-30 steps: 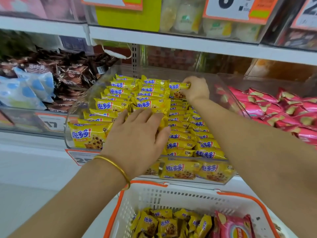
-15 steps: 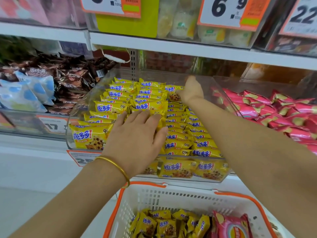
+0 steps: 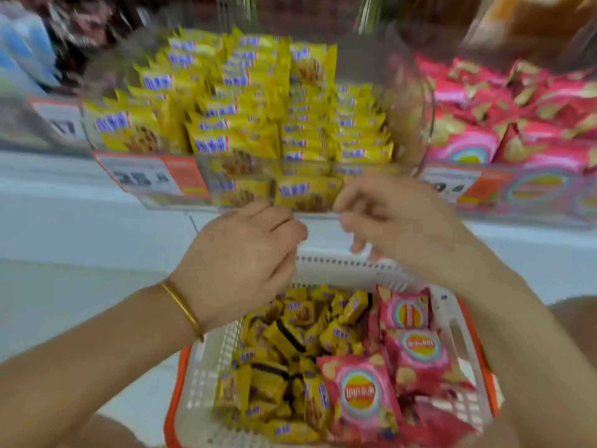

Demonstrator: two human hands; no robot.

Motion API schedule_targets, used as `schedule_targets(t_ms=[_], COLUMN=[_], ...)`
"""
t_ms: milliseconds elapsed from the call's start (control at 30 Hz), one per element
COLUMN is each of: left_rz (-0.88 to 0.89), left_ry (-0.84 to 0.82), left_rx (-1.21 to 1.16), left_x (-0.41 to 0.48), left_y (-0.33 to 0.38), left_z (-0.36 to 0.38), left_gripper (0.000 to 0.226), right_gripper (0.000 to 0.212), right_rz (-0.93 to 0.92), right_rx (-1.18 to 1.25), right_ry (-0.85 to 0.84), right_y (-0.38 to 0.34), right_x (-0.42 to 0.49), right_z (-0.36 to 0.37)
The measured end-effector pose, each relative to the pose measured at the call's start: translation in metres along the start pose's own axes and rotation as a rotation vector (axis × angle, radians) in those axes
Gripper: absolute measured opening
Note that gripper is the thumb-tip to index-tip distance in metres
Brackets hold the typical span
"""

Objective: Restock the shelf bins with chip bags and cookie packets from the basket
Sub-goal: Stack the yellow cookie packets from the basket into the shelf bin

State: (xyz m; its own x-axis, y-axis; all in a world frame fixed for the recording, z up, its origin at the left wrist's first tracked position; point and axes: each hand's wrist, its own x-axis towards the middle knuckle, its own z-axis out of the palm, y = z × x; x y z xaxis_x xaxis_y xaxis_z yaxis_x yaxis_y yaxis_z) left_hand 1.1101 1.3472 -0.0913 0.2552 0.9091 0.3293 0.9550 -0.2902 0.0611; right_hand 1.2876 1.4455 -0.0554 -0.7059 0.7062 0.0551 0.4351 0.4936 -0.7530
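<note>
In the centre of the frame, just under the bin's front lip, the left hand (image 3: 239,260) hangs back-up w/ its fingers curled down and under. Its palm side is hidden, so I cannot tell whether it has hold of anything (the motion blur doesn't help). A thin gold bracelet (image 3: 182,307) sits at that wrist. Just to the right and a touch higher, the right hand (image 3: 397,227) shows loosely bent fingers, slightly spread, w/ nothing visible btwn them. The two sets of fingertips are near each other but apart. Below both hands, filling the lower centre, is the white basket (image 3: 339,263) w/ an orange rim. Loose cookie packets (image 3: 284,344), yellow, are heaped in its left half, and pink chip bags (image 3: 361,392) lie in its right half. Neither hand touches either lot. Above the hands, in the upper centre, a clear bin (image 3: 423,124) holds stacked cookie packets (image 3: 232,124) in neat rows up to about its rim. An orange-and-white price tag (image 3: 151,176) is fixed to its front at lower left, the print too smeared to read fully. At the right edge, shelved chip bags (image 3: 504,124) fill the neighbouring bin. At the upper left, some blue bags (image 3: 26,53) are only a blur.
</note>
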Motion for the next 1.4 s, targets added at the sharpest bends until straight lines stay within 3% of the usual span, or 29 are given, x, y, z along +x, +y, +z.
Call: schedule_targets(t_ms=[67, 133, 300, 433, 500, 633, 733, 800, 900, 933, 1000, 1067, 1133, 1300, 1400], left_rz=[-0.006, -0.034, -0.087, -0.065, -0.09, -0.179, -0.216, -0.147, -0.088, -0.112, -0.312, -0.502, -0.522, -0.526, -0.527], left_ry=[-0.177, -0.291, -0.344, -0.367, -0.401, -0.473, -0.604, -0.603, -0.458, -0.42, -0.357, -0.333, -0.285, -0.232, -0.165], left_rx=[0.012, 0.006, -0.042, -0.031, -0.056, -0.094, -0.151, -0.023, 0.149, 0.11, -0.233, -0.772, -1.06, -1.264, -1.216], left_x=[-0.015, -0.021, -0.014, -0.003, 0.001, 0.011, 0.014, 0.014, 0.02, 0.023, 0.03, 0.035, 0.037, 0.039, 0.043], left_y=[0.001, 0.0, 0.0, -0.003, -0.003, 0.005, 0.019, 0.028, 0.034, 0.032, 0.025, 0.018, 0.014, 0.017, 0.014], left_z=[0.024, 0.041, 0.059, 0.066, 0.066, 0.068, 0.07, 0.067, 0.053, 0.046, 0.032, 0.017, 0.004, -0.013, -0.024], left_gripper=[0.033, 0.035, 0.039, 0.037, 0.032, 0.023, 0.06, 0.08, 0.067, 0.056, 0.038, 0.024, 0.025, 0.029, 0.023], right_gripper=[0.009, 0.014, 0.047, 0.03, 0.018, 0.023, 0.026, 0.028, 0.029, 0.037, 0.055, 0.057, 0.05, 0.048, 0.03], right_rz=[0.138, 0.233, 0.326, 0.242, 0.245, 0.411, 0.593, 0.659, 0.68, 0.677, 0.649, 0.574, 0.473, 0.244, 0.156], right_rx=[-0.32, -0.592, -0.931, -1.082, -0.96, -0.383, 0.229, 0.571, 0.886, 0.914, 0.847, 0.699, 0.653, 0.637, 0.522], right_ry=[-0.293, -0.433, -0.494, -0.481, -0.471, -0.521, -0.375, -0.296, -0.287, -0.279, -0.19, -0.042, 0.061, 0.041, 0.077], right_y=[0.051, 0.118, 0.232, 0.254, 0.243, 0.193, 0.146, 0.118, 0.084, 0.074, 0.063, 0.055, 0.046, 0.017, 0.0], right_x=[-0.002, 0.007, -0.005, -0.016, -0.006, 0.01, 0.002, -0.006, -0.018, -0.022, -0.029, -0.037, -0.042, -0.037, -0.029], right_z=[0.033, 0.075, 0.128, 0.133, 0.126, 0.09, 0.072, 0.066, 0.052, 0.046, 0.034, 0.025, 0.02, 0.013, 0.005])
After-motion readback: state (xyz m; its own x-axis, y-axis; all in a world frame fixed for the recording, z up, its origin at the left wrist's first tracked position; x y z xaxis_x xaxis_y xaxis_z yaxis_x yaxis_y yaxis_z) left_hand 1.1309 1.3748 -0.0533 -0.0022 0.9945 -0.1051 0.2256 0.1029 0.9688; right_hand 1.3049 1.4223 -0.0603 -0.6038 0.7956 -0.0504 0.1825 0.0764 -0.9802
